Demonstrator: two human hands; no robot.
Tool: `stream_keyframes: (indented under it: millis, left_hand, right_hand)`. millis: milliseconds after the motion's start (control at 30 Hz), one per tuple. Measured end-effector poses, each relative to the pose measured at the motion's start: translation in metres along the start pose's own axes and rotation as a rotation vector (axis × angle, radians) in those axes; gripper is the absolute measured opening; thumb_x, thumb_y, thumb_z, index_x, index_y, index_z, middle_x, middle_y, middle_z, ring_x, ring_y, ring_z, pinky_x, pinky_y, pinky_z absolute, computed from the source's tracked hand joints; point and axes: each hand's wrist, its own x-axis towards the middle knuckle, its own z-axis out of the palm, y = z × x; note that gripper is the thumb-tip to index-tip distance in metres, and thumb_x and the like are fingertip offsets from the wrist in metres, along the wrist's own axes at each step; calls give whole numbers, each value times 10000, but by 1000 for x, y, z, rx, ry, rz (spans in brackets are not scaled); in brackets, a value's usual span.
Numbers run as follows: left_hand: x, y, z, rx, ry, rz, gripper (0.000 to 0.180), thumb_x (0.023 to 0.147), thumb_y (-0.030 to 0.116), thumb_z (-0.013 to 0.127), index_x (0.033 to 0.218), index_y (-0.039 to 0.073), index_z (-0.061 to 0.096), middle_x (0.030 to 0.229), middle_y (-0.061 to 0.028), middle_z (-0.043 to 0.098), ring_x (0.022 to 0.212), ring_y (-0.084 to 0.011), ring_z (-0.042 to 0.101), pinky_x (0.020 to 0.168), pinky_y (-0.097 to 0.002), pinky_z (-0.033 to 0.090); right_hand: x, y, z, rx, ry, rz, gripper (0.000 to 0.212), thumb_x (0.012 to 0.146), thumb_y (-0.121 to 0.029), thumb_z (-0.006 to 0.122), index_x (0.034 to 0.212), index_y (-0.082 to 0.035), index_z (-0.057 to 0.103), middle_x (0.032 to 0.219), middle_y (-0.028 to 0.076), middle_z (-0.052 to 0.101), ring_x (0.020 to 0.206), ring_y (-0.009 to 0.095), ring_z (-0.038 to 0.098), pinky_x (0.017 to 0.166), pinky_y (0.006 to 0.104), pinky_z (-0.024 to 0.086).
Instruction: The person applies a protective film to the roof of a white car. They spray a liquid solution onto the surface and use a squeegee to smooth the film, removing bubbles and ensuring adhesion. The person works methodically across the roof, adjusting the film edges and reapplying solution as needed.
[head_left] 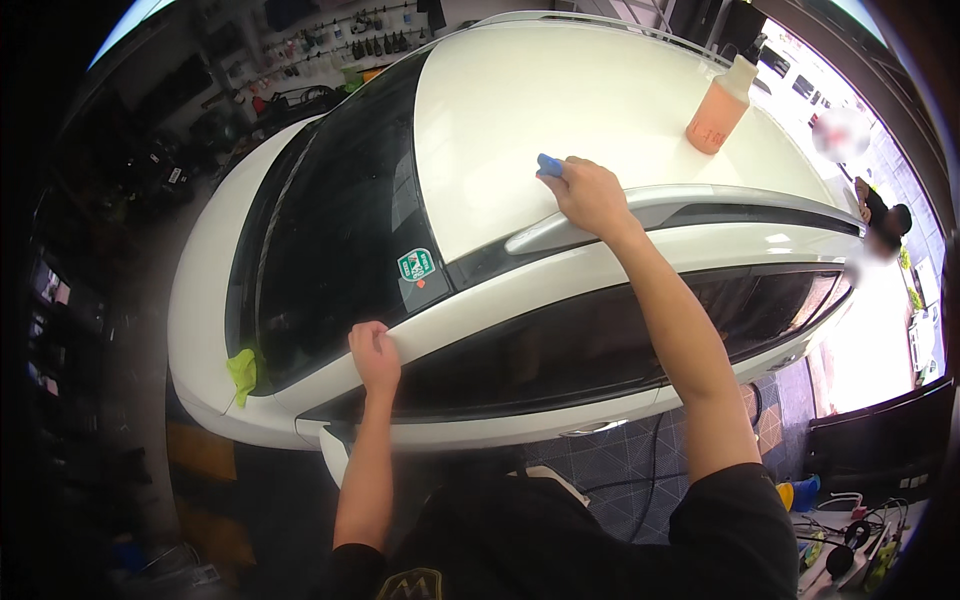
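A white car point(530, 110) stands before me, seen from above its side. My right hand point(590, 197) is over the roof, just beyond the silver roof rail point(700, 195). Its fingers are pinched on a small blue pad point(548, 165), whose exact kind I cannot make out. My left hand point(375, 357) is on the windshield pillar point(420, 330), its fingers curled over the edge. An upright bottle point(720, 108) of orange liquid, pale at the top, stands on the roof, farther right. The dark windshield point(330, 230) carries a green and white sticker point(415, 265).
A lime green cloth point(241, 375) lies at the windshield's lower corner. The side mirror point(334, 455) juts out near my left forearm. Behind me on the right, a cluttered surface point(850, 550) holds cables and tools. Another person point(885, 222) is at the far right.
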Motion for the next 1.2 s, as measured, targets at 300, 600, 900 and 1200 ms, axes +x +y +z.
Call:
stream_keyframes:
  millis: [300, 600, 900, 1200]
  left_hand:
    - [142, 196, 75, -273, -160, 162, 123, 933, 27, 643, 1052, 32, 676, 950, -58, 622, 880, -169, 590, 788, -322, 485]
    - [281, 523, 265, -77, -489, 650, 695, 924, 484, 755, 1412, 19, 581, 1349, -170, 663, 1259, -287, 620, 1032, -410, 514]
    - [320, 636, 401, -549, -413, 324, 914, 833, 453, 870, 1486, -77, 512, 1354, -240, 674, 1280, -296, 668, 1063, -417, 541]
    - [308, 605, 406, -1109, -800, 347, 269, 898, 214, 812, 1017, -18, 745, 775, -82, 724, 688, -183, 723, 698, -353, 607]
  right_hand:
    - [-38, 71, -11, -15, 456, -50, 206, 995, -230, 665, 853, -82, 670, 723, 95, 672, 649, 328, 657, 631, 465, 495]
    - [-41, 75, -16, 30, 353, 24, 131, 962, -214, 686, 948, -86, 667, 843, 93, 705, 805, 310, 688, 744, 441, 503]
    - [-48, 77, -15, 354, 600, 36, 213, 900, -232, 692, 1065, -102, 730, 1057, 97, 762, 1021, 316, 704, 898, 441, 539]
    - [-45, 96, 16, 367, 381, 156, 564, 888, -423, 745, 1334, -85, 676, 1305, 174, 723, 1229, 403, 647, 987, 492, 531]
